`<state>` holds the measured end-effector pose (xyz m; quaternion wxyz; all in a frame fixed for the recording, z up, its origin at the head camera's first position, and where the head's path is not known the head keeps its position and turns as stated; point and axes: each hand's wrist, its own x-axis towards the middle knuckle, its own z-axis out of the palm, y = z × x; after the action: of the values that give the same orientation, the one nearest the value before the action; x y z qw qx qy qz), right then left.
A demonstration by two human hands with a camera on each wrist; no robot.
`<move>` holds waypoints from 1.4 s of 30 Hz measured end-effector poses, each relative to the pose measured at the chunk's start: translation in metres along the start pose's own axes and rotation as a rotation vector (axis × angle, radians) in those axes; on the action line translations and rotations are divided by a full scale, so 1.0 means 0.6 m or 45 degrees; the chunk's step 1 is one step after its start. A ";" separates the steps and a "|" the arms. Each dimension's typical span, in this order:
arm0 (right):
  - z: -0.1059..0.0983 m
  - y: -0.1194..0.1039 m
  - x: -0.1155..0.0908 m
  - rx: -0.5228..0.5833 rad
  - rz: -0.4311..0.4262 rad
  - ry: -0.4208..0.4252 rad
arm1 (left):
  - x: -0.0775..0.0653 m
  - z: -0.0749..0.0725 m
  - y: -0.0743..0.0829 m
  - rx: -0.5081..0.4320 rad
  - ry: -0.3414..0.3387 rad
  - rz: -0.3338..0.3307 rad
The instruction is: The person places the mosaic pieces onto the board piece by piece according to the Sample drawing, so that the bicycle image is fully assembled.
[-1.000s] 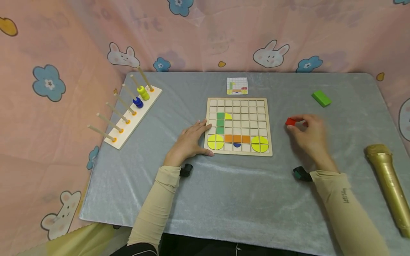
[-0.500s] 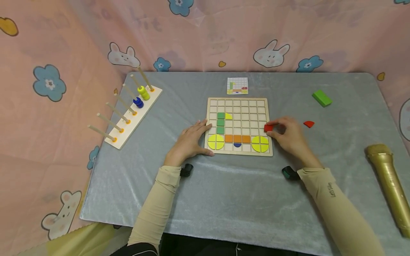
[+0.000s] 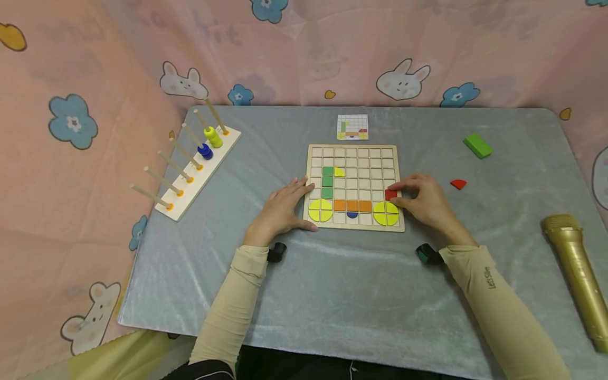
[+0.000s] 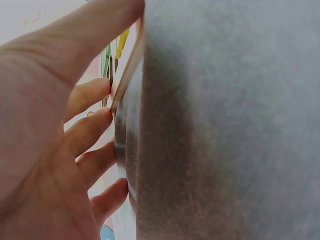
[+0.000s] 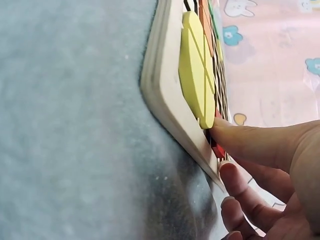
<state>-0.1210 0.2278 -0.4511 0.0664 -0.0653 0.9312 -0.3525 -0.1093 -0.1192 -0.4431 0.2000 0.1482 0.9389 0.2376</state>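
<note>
A wooden grid board (image 3: 352, 183) lies on the grey cloth. My right hand (image 3: 424, 205) pinches a red square tile (image 3: 390, 195) between thumb and finger, in a cell of the rightmost column, just above a circle of yellow quarter pieces (image 3: 386, 213). In the right wrist view the thumb tip presses beside the red tile (image 5: 218, 150). My left hand (image 3: 281, 212) rests along the board's left edge with its fingers spread. Green squares (image 3: 327, 182), orange squares (image 3: 352, 206) and a blue half circle (image 3: 351, 215) sit in other cells. A red quarter piece (image 3: 458, 184) lies right of the board.
Behind the board lies a small pattern card (image 3: 352, 126). A peg stand (image 3: 177, 210) with blue and yellow beads stands at the left. To the right are a green block (image 3: 477, 146) and a gold microphone (image 3: 576, 279). A pink curtain (image 3: 304, 58) hangs at the back.
My right hand has moved left from the cloth to the board with the red square, now lying in a cell. The red quarter piece has been left on the cloth. My left hand stays put.
</note>
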 end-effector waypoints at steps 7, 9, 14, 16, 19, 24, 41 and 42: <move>-0.003 0.001 0.001 0.022 -0.002 -0.029 | 0.000 0.000 0.000 -0.001 -0.002 -0.004; -0.004 0.004 0.001 0.047 -0.009 -0.038 | 0.000 0.000 -0.001 -0.003 -0.002 -0.005; -0.011 0.015 -0.003 0.111 -0.008 -0.049 | 0.001 -0.001 -0.001 -0.004 -0.002 -0.004; -0.015 0.022 -0.006 0.119 -0.004 -0.026 | 0.001 -0.001 -0.001 -0.005 -0.003 -0.004; -0.024 0.034 -0.011 0.111 0.015 0.052 | 0.001 -0.001 -0.001 -0.007 -0.003 -0.003; -0.052 0.061 -0.017 0.040 0.098 0.194 | 0.000 -0.002 0.000 -0.006 -0.005 -0.002; -0.106 0.135 -0.034 -0.098 0.272 0.249 | 0.000 -0.002 0.000 0.006 -0.004 -0.003; -0.105 0.135 -0.033 -0.102 0.274 0.257 | 0.000 -0.001 0.000 0.007 -0.003 -0.003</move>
<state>-0.1181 0.3321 -0.4564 0.0072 0.0681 0.9481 -0.3105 -0.1099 -0.1196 -0.4427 0.2012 0.1479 0.9394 0.2348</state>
